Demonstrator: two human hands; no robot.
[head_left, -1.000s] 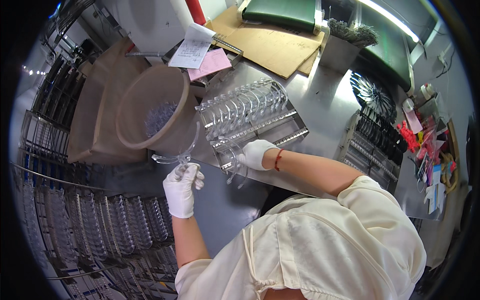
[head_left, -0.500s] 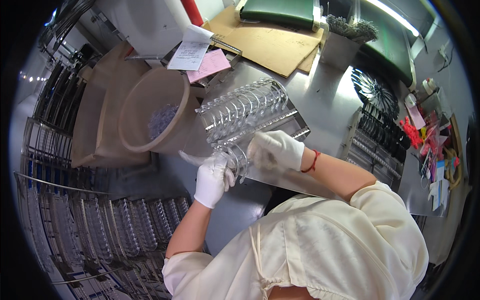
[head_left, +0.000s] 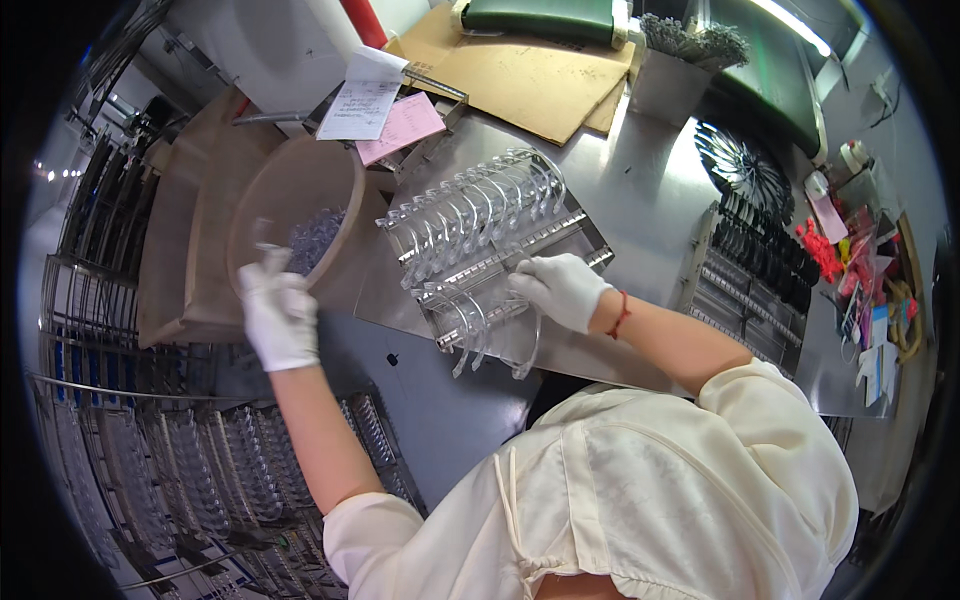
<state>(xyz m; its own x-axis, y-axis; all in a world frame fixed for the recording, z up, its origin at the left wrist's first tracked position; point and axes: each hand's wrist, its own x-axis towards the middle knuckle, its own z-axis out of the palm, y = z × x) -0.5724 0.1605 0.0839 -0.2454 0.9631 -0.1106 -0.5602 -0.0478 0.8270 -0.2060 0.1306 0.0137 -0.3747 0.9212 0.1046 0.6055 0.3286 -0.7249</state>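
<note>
A metal rack (head_left: 490, 262) lies tilted on the steel table, with a row of clear curved plastic bands (head_left: 475, 220) along its far side. A few more clear bands (head_left: 465, 320) hang over its near edge. My right hand (head_left: 562, 290), white-gloved, is at the rack's near right part, fingers pinched on a clear curved plastic band whose end hangs below. My left hand (head_left: 280, 315), also gloved, is at the near rim of a beige tub (head_left: 350, 215). Motion smears its fingers, and a pale blur sits above them. Small clear pieces (head_left: 318, 240) lie inside the tub.
Papers (head_left: 362, 105) lie behind the tub, beside flat cardboard (head_left: 530, 85). To the right are a rack of black bands (head_left: 755, 265), a fan of black pieces (head_left: 742, 165) and coloured odds and ends (head_left: 860, 270). Loaded racks (head_left: 230, 470) stand at lower left.
My left hand has left the rack's near left corner and swung left to the tub. My right hand has shifted slightly right, staying at the rack.
</note>
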